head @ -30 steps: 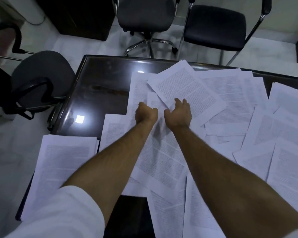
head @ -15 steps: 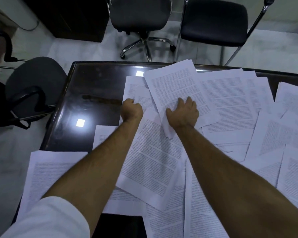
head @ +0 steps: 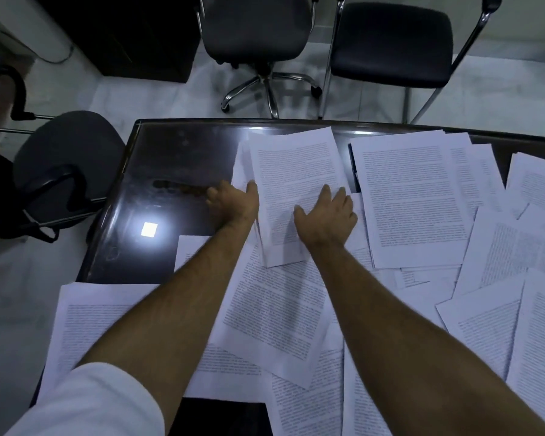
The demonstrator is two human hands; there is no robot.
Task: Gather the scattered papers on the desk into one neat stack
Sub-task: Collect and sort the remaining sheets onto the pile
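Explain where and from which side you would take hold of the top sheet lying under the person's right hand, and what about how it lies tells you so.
Grip the top sheet at its near short edge, coming from the person's side. That end overlaps the papers below, so fingers could slip under it. Its far end reaches the desk rim, awkward to reach. The right hand lies flat on it; the left hand touches its left edge.
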